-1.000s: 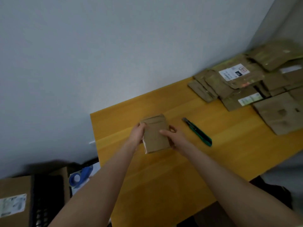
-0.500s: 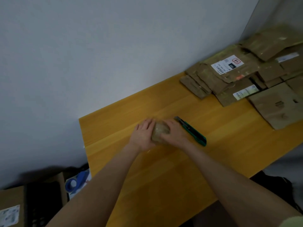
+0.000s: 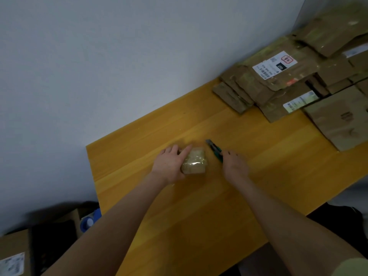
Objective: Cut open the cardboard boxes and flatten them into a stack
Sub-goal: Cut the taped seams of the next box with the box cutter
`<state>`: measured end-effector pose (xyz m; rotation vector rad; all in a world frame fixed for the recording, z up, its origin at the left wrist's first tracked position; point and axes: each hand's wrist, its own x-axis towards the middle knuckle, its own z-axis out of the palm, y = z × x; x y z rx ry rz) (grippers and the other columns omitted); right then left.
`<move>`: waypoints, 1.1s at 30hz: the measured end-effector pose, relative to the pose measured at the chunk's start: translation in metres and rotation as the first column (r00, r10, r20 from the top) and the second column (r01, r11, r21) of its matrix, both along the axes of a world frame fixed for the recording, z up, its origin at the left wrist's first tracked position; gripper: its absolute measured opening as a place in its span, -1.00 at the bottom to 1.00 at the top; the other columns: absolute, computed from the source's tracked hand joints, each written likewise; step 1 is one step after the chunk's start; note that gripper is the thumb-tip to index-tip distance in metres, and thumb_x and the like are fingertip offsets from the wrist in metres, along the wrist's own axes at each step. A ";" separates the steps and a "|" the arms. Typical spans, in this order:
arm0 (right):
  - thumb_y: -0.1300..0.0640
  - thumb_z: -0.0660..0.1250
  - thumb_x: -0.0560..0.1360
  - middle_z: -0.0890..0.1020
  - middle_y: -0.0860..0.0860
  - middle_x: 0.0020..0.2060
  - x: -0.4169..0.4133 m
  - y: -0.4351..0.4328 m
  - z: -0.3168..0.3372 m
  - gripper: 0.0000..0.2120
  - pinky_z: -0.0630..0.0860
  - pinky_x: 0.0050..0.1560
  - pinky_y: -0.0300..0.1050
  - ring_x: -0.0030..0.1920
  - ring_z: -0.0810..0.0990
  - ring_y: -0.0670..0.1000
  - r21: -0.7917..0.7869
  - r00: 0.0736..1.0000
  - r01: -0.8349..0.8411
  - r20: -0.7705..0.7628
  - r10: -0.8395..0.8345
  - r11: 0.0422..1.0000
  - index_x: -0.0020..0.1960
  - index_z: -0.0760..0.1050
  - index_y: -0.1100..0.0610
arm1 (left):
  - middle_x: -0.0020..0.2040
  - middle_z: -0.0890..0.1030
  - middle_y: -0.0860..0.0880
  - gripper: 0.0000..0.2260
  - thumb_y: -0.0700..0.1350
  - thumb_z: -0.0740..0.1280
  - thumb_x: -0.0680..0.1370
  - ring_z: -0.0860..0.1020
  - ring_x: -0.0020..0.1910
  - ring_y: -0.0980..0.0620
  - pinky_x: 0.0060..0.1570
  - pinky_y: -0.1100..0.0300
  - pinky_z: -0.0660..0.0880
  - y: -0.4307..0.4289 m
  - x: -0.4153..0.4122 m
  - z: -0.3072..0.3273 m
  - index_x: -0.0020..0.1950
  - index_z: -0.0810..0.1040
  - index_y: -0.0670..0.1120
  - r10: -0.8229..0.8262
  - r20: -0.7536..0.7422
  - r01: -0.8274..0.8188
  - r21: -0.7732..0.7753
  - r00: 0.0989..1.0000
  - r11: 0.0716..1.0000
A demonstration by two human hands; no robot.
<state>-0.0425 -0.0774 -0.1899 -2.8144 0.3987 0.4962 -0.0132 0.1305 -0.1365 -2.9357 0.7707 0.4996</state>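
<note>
Two white labels show on the stack [image 3: 298, 86] of flattened cardboard at the far right of the bench [image 3: 159, 206]. The larger label [image 3: 274, 64] carries "090" in white on a black block, a red-framed symbol and barcodes; its small print is too fine to read. The other label [image 3: 300, 101], tinged green, has a barcode and text that cannot be read. A third label [image 3: 12, 263], blurred, sits on a carton [image 3: 14, 246] below the bench at the near left, near a blue object [image 3: 90, 221] I cannot identify.

The box [image 3: 194, 162], small with a glossy top, lies on the bench near its middle, well apart from the stack. The left hand [image 3: 169, 164] rests on its left side, fingers straight and not curled round it. Just right of the box lies a green knife [image 3: 215, 150], its tip pointing far. The right hand [image 3: 235, 166] covers the knife's near end; whether its fingers grip the handle cannot be told. A plain grey wall [image 3: 99, 66] stands behind the bench.
</note>
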 end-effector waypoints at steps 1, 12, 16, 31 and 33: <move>0.27 0.25 0.54 0.46 0.08 0.25 0.000 0.002 0.002 -0.62 0.43 0.02 -0.06 0.18 0.45 0.11 0.005 1.000 0.015 -0.024 -0.015 1.000 0.34 0.31 0.09 | 0.33 0.33 -0.08 -0.16 0.15 0.39 0.43 0.34 0.31 -0.10 0.32 0.06 0.29 0.002 -0.001 0.002 0.57 -0.02 0.08 0.017 0.009 -0.017 -0.008 1.000 1.000; 0.15 0.30 0.53 0.54 0.01 -0.03 -0.020 0.055 0.029 -0.64 0.47 -0.08 -0.11 -0.04 0.50 0.02 0.745 0.937 0.340 -0.217 -0.273 0.574 0.32 0.43 0.16 | 0.44 0.28 -0.05 -0.08 0.17 0.48 0.39 0.26 0.41 -0.10 0.40 0.04 0.20 0.061 -0.014 0.022 0.58 0.01 0.05 0.191 0.003 -0.191 0.028 0.982 0.981; 0.00 0.29 0.56 0.55 -0.02 0.08 -0.039 0.066 0.040 -0.57 0.46 -0.13 -0.22 -0.02 0.51 -0.03 0.748 0.976 0.202 -0.099 -0.195 0.632 0.40 0.37 0.06 | 0.49 0.24 -0.04 -0.14 0.09 0.47 0.43 0.26 0.42 -0.12 0.38 0.06 0.24 0.062 -0.024 0.015 0.58 0.04 0.03 0.240 -0.072 -0.241 -0.011 0.968 0.970; -0.08 0.27 0.54 0.59 -0.11 -0.17 -0.054 0.059 0.059 -0.45 0.49 -0.45 -0.20 -0.28 0.59 -0.07 0.461 0.998 -0.056 -0.008 0.068 0.886 0.48 0.19 -0.23 | 0.42 0.31 -0.05 -0.18 0.00 0.51 0.40 0.34 0.32 -0.14 0.33 0.06 0.29 0.058 -0.026 0.015 0.55 0.14 0.00 0.279 -0.076 -0.285 -0.081 0.957 0.955; -0.08 0.27 0.54 0.55 -0.15 -0.16 -0.051 0.058 0.060 -0.45 0.40 -0.50 -0.27 -0.31 0.55 -0.13 0.458 0.997 -0.060 -0.012 0.074 0.887 0.48 0.19 -0.23 | 0.42 0.32 -0.05 -0.18 0.00 0.51 0.40 0.34 0.32 -0.14 0.33 0.06 0.29 0.058 -0.026 0.015 0.55 0.14 0.00 0.281 -0.075 -0.287 -0.085 0.957 0.954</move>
